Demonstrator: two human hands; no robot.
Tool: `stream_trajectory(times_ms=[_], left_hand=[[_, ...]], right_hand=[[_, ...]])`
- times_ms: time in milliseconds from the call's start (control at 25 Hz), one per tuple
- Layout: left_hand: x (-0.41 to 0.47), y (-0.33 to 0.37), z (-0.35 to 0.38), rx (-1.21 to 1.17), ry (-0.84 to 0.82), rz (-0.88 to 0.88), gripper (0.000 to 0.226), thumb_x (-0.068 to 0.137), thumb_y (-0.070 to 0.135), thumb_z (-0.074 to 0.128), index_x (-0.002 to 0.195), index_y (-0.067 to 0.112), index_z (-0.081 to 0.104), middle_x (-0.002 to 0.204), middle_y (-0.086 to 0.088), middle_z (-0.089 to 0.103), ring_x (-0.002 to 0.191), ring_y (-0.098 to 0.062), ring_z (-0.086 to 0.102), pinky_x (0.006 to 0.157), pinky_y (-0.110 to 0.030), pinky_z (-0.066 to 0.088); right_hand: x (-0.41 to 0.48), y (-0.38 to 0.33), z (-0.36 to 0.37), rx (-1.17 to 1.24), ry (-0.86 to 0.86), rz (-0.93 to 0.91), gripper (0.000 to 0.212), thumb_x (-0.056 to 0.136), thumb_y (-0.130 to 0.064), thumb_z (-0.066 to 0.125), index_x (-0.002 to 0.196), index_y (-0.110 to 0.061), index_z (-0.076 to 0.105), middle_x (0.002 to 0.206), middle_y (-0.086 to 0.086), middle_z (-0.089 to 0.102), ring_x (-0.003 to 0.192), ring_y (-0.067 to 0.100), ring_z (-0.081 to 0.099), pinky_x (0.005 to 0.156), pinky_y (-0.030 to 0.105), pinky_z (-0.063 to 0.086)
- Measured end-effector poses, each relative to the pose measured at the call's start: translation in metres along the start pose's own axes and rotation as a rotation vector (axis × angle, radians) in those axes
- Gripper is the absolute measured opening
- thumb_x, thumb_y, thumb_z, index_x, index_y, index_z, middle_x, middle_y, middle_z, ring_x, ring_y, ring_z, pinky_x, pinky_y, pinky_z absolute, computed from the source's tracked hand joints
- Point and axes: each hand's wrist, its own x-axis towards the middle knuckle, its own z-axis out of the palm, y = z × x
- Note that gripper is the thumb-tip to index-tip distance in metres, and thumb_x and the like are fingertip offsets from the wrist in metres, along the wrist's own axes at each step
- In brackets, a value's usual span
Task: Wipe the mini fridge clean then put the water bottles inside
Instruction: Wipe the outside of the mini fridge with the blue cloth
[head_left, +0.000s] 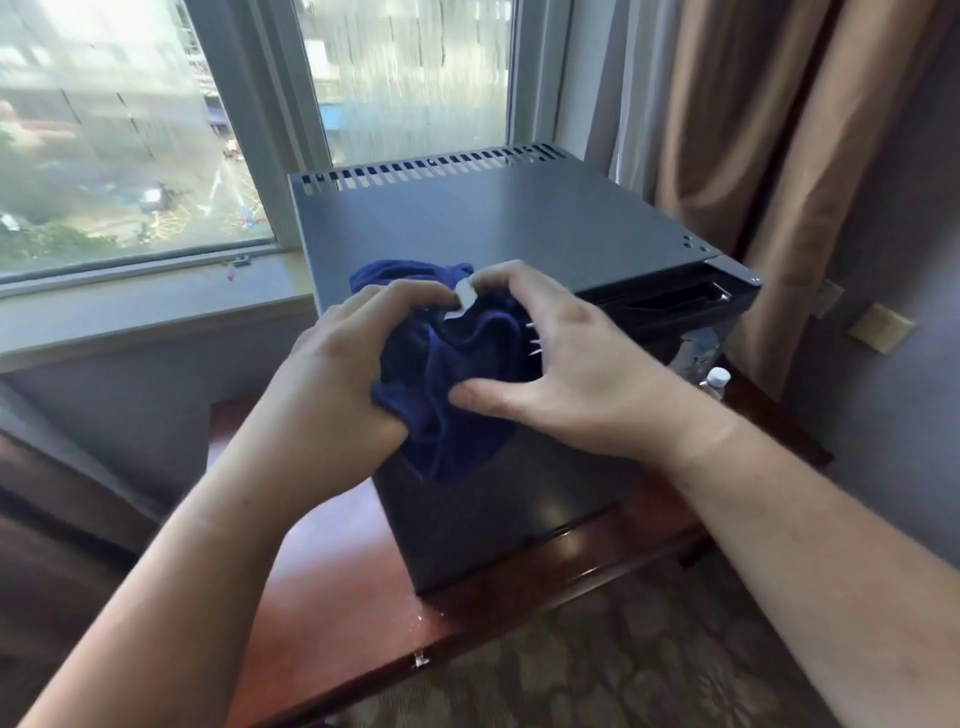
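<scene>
One fridge (493, 218), one cloth (467, 364), two hands, and one bottle (717, 382) that can be counted for sure. A clear shape just behind the bottle may be a second; I cannot tell.

The fridge is a dark grey box standing on a red-brown wooden counter (337, 597) against the window sill (130, 317). A row of vent slots runs along its far top edge, next to the window (130, 130). A dark recess runs under the right end of the top. Whether the door is open, and what is inside, cannot be seen.

The blue cloth is bunched, with no clear long axis. It sits over the near top edge of the fridge and hangs down in front of the near face. A white tag (464, 299) sticks up from its top.

The left hand (337, 374) has its fingers (410, 296) curled round the cloth's left side. The right hand (566, 374) pinches the right side, thumb below and fingers (498, 275) bent over the top by the tag.

The bottle stands upright on the counter just right of the fridge, white cap up. A brown curtain (779, 130) hangs behind it, and patterned carpet (623, 649) lies below the counter.
</scene>
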Motion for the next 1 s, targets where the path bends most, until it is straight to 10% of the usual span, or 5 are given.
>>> stream_trajectory(times_ms=[200,400,640,800,1000], left_hand=[[-0.054,0.034,0.058,0.108,0.294,-0.020,0.050,0.065,0.007,0.075,0.113,0.020,0.071,0.126,0.013,0.058,0.109,-0.021,0.055,0.098,-0.012,0.038],[-0.088,0.031,0.174,-0.031,0.426,-0.438,0.064,0.057,0.000,0.057,0.113,0.026,0.072,0.113,0.006,0.066,0.107,-0.029,0.065,0.098,-0.025,0.046],[-0.064,0.059,0.287,-0.317,0.503,-0.883,0.044,0.081,-0.003,0.062,0.097,0.038,0.065,0.089,0.030,0.070,0.095,-0.001,0.067,0.084,-0.015,0.046],[-0.025,0.074,0.361,-0.523,0.540,-1.118,0.039,0.077,-0.006,0.054,0.090,0.028,0.067,0.092,0.004,0.072,0.094,-0.033,0.072,0.086,-0.045,0.058],[0.002,0.082,0.428,-0.831,0.558,-1.415,0.046,0.094,-0.016,0.038,0.105,0.023,0.058,0.109,-0.004,0.061,0.098,-0.025,0.062,0.085,-0.044,0.055]], right_hand=[[-0.064,0.027,0.037,0.194,0.261,-0.136,0.044,0.076,-0.007,0.081,0.116,-0.016,0.066,0.136,-0.002,0.060,0.137,0.011,0.049,0.115,0.033,0.038],[-0.125,0.090,0.058,0.329,-0.093,0.116,0.062,0.094,-0.018,0.065,0.150,-0.039,0.048,0.167,-0.019,0.018,0.156,0.001,0.012,0.125,0.020,0.015],[-0.203,0.208,0.006,0.374,-0.190,0.448,0.040,0.089,-0.033,0.068,0.129,-0.037,0.069,0.137,-0.015,0.065,0.128,-0.003,0.057,0.114,0.017,0.039],[-0.231,0.269,-0.014,0.397,-0.214,0.703,0.035,0.087,-0.035,0.071,0.122,-0.032,0.072,0.115,-0.012,0.075,0.111,0.001,0.067,0.105,0.028,0.050],[-0.212,0.319,-0.012,0.661,-0.139,0.979,0.041,0.093,-0.029,0.070,0.133,-0.026,0.062,0.111,-0.006,0.073,0.103,0.010,0.070,0.096,0.029,0.055]])
